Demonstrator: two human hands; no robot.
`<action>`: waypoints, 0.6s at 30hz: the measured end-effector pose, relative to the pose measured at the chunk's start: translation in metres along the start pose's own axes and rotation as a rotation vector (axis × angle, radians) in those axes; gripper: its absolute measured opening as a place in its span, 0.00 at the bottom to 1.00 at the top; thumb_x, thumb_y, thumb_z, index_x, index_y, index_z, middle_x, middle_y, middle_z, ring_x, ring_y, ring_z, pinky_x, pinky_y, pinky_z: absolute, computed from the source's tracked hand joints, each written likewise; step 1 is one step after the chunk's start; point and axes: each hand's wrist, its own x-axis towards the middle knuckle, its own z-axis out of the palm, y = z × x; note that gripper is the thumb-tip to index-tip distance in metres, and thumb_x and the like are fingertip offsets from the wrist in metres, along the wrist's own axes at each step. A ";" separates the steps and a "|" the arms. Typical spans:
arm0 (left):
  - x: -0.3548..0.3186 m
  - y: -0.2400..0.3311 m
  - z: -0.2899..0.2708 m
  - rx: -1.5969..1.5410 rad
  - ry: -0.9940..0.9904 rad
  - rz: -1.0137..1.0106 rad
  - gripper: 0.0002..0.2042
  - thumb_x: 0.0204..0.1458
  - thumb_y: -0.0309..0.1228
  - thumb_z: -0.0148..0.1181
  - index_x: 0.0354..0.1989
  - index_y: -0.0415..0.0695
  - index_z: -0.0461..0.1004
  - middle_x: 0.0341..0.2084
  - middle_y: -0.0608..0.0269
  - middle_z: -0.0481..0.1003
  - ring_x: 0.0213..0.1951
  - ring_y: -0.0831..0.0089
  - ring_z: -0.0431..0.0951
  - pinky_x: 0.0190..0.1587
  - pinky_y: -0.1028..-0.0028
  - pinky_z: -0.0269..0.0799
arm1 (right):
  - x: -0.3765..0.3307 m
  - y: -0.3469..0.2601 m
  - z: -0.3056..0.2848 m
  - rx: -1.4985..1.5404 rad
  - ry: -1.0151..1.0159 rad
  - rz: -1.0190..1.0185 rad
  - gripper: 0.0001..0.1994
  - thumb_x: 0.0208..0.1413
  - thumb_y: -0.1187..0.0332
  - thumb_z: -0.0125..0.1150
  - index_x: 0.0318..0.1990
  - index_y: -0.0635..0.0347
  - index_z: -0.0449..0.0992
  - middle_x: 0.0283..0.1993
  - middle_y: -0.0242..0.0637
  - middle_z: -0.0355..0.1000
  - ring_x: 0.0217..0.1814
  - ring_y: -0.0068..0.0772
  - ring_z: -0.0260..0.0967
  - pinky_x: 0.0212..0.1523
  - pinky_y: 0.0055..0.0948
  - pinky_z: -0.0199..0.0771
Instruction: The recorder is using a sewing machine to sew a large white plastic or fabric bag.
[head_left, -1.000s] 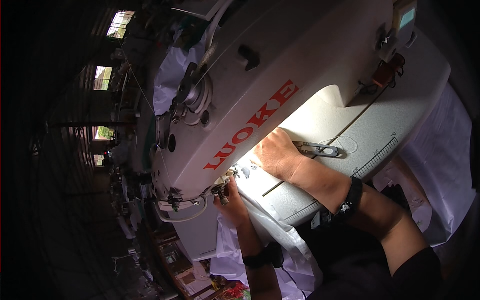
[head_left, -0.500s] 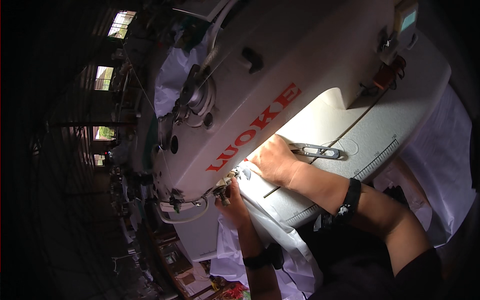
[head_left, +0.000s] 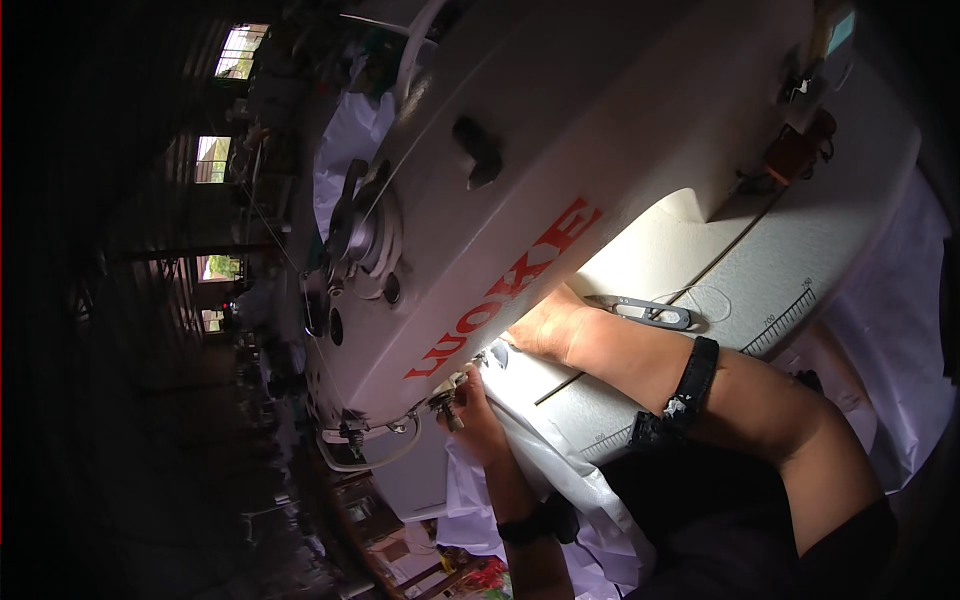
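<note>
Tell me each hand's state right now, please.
Left hand: fingers partly hidden by sewing machine; grip cannot be told.
Right hand: fingers hidden too; grip cannot be told.

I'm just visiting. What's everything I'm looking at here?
sewing machine: one, off-white, across the centre
machine bed: one, pale grey, under its arm
snips: one, grey, lying on the bed
sheet material: several stretches, white to lilac, around the machine
boxy part: one, reddish, upper right
screen: one, pale blue-green, top right
windows: four, bright, left
wrist straps: two, black, one per wrist
left hand: one, bare, near the needle end
right hand: one, bare, partly hidden under the machine
</note>
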 end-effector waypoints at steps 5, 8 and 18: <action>-0.004 0.010 0.002 -0.094 0.009 0.009 0.14 0.55 0.34 0.66 0.33 0.31 0.78 0.25 0.62 0.78 0.28 0.78 0.74 0.34 0.78 0.70 | 0.002 -0.001 -0.005 0.001 -0.080 -0.001 0.07 0.54 0.60 0.56 0.34 0.43 0.82 0.37 0.26 0.78 0.47 0.28 0.73 0.47 0.33 0.65; -0.006 0.016 0.001 -0.053 -0.002 -0.025 0.13 0.54 0.33 0.66 0.34 0.31 0.78 0.25 0.62 0.78 0.28 0.78 0.75 0.34 0.78 0.71 | 0.002 -0.002 -0.007 -0.032 -0.056 -0.028 0.07 0.54 0.60 0.57 0.34 0.43 0.82 0.36 0.26 0.78 0.46 0.28 0.73 0.46 0.32 0.65; -0.005 0.019 0.000 0.054 -0.011 -0.043 0.12 0.55 0.31 0.65 0.36 0.30 0.79 0.29 0.58 0.80 0.32 0.76 0.78 0.37 0.77 0.73 | 0.002 -0.003 -0.008 0.018 -0.044 0.010 0.07 0.54 0.62 0.56 0.33 0.45 0.81 0.37 0.26 0.78 0.47 0.27 0.72 0.45 0.31 0.66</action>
